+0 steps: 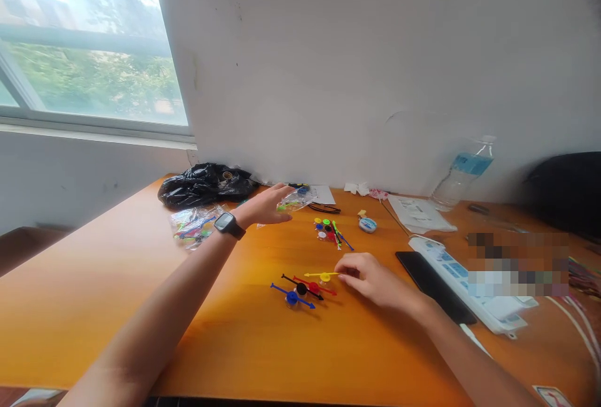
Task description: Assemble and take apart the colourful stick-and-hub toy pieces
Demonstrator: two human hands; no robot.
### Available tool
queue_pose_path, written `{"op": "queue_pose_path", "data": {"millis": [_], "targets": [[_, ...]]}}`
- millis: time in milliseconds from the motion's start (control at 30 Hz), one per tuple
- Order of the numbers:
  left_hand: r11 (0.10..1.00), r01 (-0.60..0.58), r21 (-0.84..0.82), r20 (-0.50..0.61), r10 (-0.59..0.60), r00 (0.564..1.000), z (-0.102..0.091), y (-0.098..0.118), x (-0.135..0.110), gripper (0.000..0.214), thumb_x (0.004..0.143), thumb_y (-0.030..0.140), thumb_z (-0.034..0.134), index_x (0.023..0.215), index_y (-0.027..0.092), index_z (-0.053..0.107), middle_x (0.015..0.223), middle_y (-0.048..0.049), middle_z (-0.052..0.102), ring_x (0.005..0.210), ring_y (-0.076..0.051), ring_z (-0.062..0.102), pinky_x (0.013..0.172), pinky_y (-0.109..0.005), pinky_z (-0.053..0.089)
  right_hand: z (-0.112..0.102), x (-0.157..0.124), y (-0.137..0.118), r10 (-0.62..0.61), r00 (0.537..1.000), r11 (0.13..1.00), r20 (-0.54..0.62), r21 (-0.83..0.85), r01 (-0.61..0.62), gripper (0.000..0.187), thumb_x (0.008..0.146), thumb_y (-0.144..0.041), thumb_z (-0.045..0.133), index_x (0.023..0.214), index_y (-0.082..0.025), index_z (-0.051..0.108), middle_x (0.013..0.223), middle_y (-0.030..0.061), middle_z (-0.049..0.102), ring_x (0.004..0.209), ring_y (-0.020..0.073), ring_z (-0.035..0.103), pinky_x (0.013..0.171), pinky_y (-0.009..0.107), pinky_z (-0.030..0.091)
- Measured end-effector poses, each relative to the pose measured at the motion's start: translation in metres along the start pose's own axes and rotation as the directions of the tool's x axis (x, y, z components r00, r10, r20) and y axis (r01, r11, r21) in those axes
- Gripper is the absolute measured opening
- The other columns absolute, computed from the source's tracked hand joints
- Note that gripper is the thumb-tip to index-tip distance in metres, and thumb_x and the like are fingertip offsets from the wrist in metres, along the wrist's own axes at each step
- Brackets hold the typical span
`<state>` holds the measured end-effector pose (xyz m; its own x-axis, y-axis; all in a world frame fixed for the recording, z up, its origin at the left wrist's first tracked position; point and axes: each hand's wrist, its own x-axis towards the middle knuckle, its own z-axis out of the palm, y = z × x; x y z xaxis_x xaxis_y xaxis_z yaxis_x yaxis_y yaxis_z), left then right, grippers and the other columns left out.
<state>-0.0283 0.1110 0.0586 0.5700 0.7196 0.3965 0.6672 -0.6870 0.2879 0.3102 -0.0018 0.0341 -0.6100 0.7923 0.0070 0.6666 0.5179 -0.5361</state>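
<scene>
My left hand [268, 205], with a dark watch on the wrist, reaches over the back of the table. Its fingers are stretched out and apart, beside a clear plastic bag [299, 199] with coloured pieces in it. My right hand [369, 275] pinches one end of a yellow arrow spinner [325, 277]. Next to that, a red arrow spinner [313, 287], a black arrow spinner [301, 290] and a blue arrow spinner [292, 298] lie close together on the table. Behind them is a small group of loose coloured discs [322, 227] and thin arrows [342, 236].
A black plastic bag [201, 185] and another clear bag of pieces [192, 226] lie at the back left. To the right are a phone [434, 285], a white power strip [462, 278], a water bottle [464, 175] and papers [420, 213]. A small round container [367, 225] stands behind my right hand.
</scene>
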Motion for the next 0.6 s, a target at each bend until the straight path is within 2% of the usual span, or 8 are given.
{"op": "queue_pose_path", "data": {"millis": [100,167,300,400,500,600], "targets": [[1.0,-0.005,0.0,-0.005,0.005,1.0,0.001,0.001,0.001,0.075,0.086,0.04,0.073,0.152,0.019,0.046,0.131,-0.0154,0.059,0.112,-0.032,0.063,0.096,-0.046,0.055,-0.016,0.008,-0.008,-0.014,0.997,1.0,-0.069,0.025,0.016,0.026,0.101,-0.037,0.057,0.096,-0.022,0.078,0.096,0.006,0.074,0.083,0.0201,0.066,0.074,0.031,0.048],[1.0,-0.008,0.003,-0.016,0.008,1.0,0.003,0.002,0.001,0.075,0.086,0.038,0.073,0.153,0.018,0.045,0.132,-0.0156,0.058,0.113,-0.032,0.063,0.098,-0.046,0.054,-0.033,0.016,-0.016,-0.04,0.982,0.999,-0.187,0.023,0.045,0.028,0.101,-0.04,0.057,0.097,-0.022,0.079,0.095,0.0064,0.072,0.081,0.0196,0.065,0.07,0.031,0.047],[1.0,-0.007,0.009,-0.057,0.007,0.998,0.006,0.006,0.003,0.079,0.085,0.033,0.072,0.156,0.018,0.041,0.136,-0.016,0.056,0.119,-0.033,0.06,0.103,-0.047,0.052,-0.071,0.039,-0.027,-0.096,0.879,0.989,-0.467,0.056,0.138,0.027,0.098,-0.042,0.062,0.103,-0.022,0.08,0.1,0.0078,0.072,0.084,0.0197,0.065,0.073,0.032,0.051],[1.0,-0.013,-0.004,-0.076,0.012,0.997,0.007,0.01,0.003,0.081,0.085,0.031,0.072,0.158,0.02,0.039,0.138,-0.0157,0.055,0.12,-0.033,0.06,0.104,-0.048,0.052,-0.093,0.065,-0.03,-0.042,0.797,0.98,-0.602,0.131,0.15,0.029,0.094,-0.043,0.066,0.106,-0.021,0.079,0.096,0.008,0.073,0.076,0.0187,0.065,0.069,0.032,0.053],[0.999,-0.033,-0.025,-0.096,0.03,0.995,0.005,0.013,0.003,0.081,0.085,0.029,0.072,0.158,0.023,0.037,0.139,-0.0152,0.054,0.123,-0.033,0.058,0.105,-0.048,0.051,-0.103,0.094,-0.037,-0.002,0.75,0.956,-0.662,0.218,0.195,0.03,0.087,-0.043,0.072,0.103,-0.018,0.076,0.086,0.0073,0.073,0.068,0.0176,0.063,0.062,0.031,0.053],[0.998,-0.044,-0.04,-0.111,0.039,0.993,0.003,0.016,0.003,0.081,0.085,0.029,0.072,0.158,0.023,0.037,0.136,-0.015,0.055,0.121,-0.032,0.059,0.104,-0.047,0.052,-0.101,0.117,-0.049,0.029,0.767,0.954,-0.641,0.247,0.171,0.025,0.081,-0.04,0.075,0.089,-0.016,0.076,0.077,0.0065,0.072,0.06,0.0156,0.061,0.056,0.029,0.05]]}}
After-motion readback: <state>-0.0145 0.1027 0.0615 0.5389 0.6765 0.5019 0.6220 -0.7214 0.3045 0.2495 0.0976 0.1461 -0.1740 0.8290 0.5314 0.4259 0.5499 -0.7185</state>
